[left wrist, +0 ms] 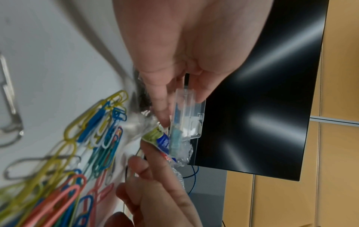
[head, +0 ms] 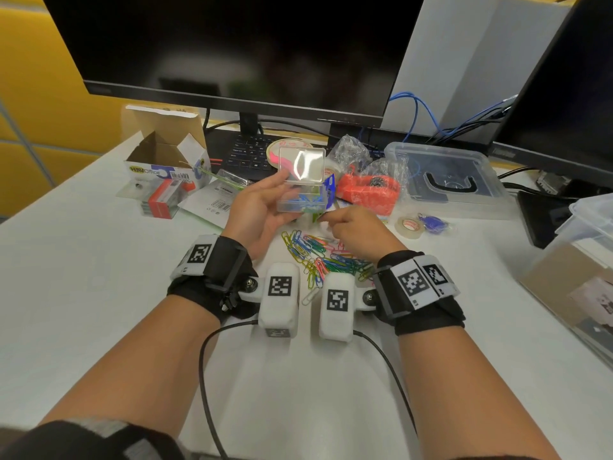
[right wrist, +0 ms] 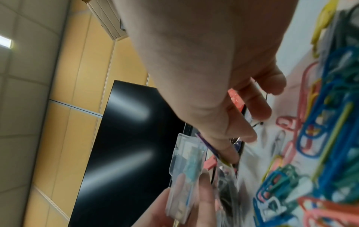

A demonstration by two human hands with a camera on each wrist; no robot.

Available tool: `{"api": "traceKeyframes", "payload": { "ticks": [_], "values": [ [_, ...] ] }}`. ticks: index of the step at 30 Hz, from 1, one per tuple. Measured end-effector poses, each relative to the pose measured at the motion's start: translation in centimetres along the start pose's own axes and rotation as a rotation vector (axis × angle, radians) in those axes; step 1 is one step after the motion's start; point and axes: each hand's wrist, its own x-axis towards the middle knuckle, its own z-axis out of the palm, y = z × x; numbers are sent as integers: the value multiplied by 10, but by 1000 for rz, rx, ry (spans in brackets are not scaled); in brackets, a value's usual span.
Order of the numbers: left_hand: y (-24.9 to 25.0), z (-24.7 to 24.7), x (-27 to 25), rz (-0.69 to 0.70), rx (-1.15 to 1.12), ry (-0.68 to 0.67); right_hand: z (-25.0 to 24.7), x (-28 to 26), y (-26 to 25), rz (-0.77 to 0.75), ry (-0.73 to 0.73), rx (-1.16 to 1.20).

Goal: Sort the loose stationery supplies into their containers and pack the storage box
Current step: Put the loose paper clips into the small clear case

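My left hand (head: 262,207) holds a small clear plastic box (head: 300,199) above the table, its hinged lid (head: 302,164) standing open; a few blue and green clips lie inside. My right hand (head: 346,227) has its fingertips bunched at the box's lower right corner; whether they pinch a clip is hidden. A heap of coloured paper clips (head: 325,257) lies on the white table between my wrists. The left wrist view shows the box (left wrist: 186,119) edge-on beside the clips (left wrist: 93,138). The right wrist view shows the box (right wrist: 186,161), blurred, and the clips (right wrist: 320,122).
A clear storage box lid with a black handle (head: 454,180) lies at the right, with a bagged orange item (head: 368,190), a tape roll (head: 409,225) and blue tags (head: 433,224) nearby. An open carton (head: 166,157) and staple boxes (head: 162,199) sit left; keyboard (head: 245,154) and monitor (head: 232,51) stand behind.
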Motion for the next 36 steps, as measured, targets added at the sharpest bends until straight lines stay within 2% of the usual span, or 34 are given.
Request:
{"api": "traceKeyframes", "payload": {
  "ticks": [4,7,10,18,31,36],
  "values": [
    [0,1,-1,-24,23,-9,6,5,1,1,-20,-10],
    [0,0,0,-64,47,-23,7,8,5,10,30,9],
    [-2,-3,1,-105,54,-23,4,6,7,24,85,-91],
    [-3,-2,2,-62,84,-33,8,3,7,12,17,-47],
    [-6,-3,5,3,105,-70,-11,-9,15,-93,100,381],
    [-5,-1,1,-55,125,-171,-7,-7,9,-163,294,500]
  ]
}}
